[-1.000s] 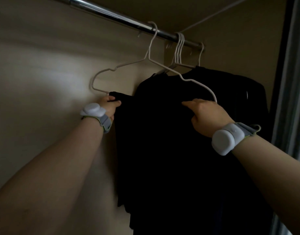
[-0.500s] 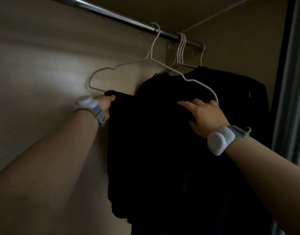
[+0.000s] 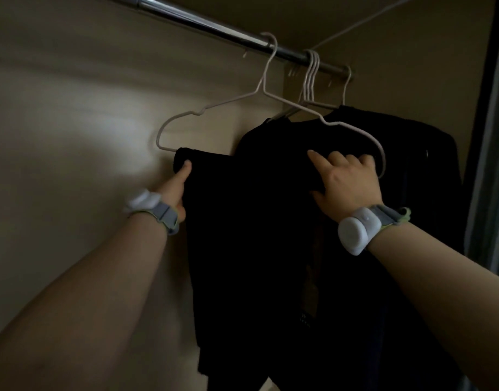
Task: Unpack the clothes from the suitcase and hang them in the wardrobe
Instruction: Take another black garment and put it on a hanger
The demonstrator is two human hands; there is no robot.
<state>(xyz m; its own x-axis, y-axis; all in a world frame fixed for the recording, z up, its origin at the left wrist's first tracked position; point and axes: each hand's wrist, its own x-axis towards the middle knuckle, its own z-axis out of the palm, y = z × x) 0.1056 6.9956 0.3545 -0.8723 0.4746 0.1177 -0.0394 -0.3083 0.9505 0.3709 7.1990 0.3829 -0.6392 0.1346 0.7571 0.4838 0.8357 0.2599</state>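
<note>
A white wire hanger (image 3: 242,100) hangs by its hook from the metal wardrobe rail (image 3: 203,22). A black garment (image 3: 242,235) is draped over the hanger's lower bar and hangs down long. My left hand (image 3: 175,184) grips the garment's left edge just under the bar, thumb up on the cloth. My right hand (image 3: 347,182) lies on the garment's upper right part by the hanger's right end, fingers spread and pressing the fabric. Both wrists wear white bands.
Several more white hangers (image 3: 310,77) with dark clothes (image 3: 412,153) hang at the rail's right end, right behind the black garment. The beige back wall (image 3: 73,136) is to the left. A dark door frame (image 3: 494,136) stands at the right.
The garment has slid a little left along the bar. My left hand has dropped lower on its edge. My right hand has opened from a pinch to spread fingers on the cloth.
</note>
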